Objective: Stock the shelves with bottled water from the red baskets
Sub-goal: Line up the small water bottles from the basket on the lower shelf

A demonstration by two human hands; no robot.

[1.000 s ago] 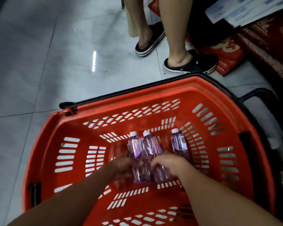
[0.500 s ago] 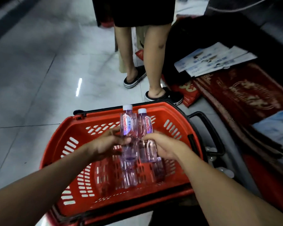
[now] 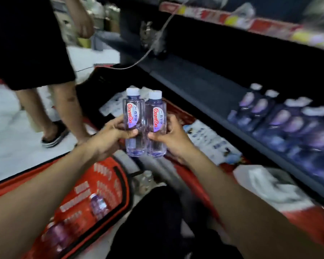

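Both hands are up in front of me, one bottle each. My left hand (image 3: 108, 139) grips the left clear plastic water bottle (image 3: 133, 116) (white cap, red-lettered label). The thumb lies across the front just under the label and the fingers curl round the back. My right hand (image 3: 171, 137) grips the right clear plastic water bottle (image 3: 156, 120), same type, same hold, thumb on the front.

Both bottles are upright, caps up, side by side and touching. They're held in the air, resting on nothing, between the red slotted plastic basket (image 3: 101, 181) at lower left and the dark lower shelf (image 3: 195, 81) at right.

The basket sits on the floor under my left forearm and has a black rim. One small water bottle (image 3: 99, 204) lies inside it. There are more blurred shapes lower down, and I can't tell how many.

On the lower shelf, a block of white-capped stocked bottles (image 3: 281, 118) stands toward the right, heavily blurred. Above it is an upper shelf edge with a red and yellow price strip (image 3: 223, 15).

Printed white leaflets (image 3: 208, 139) lie on a red patterned mat (image 3: 181, 116) just beyond my right hand. Another person stands at left in black shorts (image 3: 26, 43), legs bare, with a black slip-on sandal (image 3: 54, 136) on the pale tiled floor (image 3: 6, 143).
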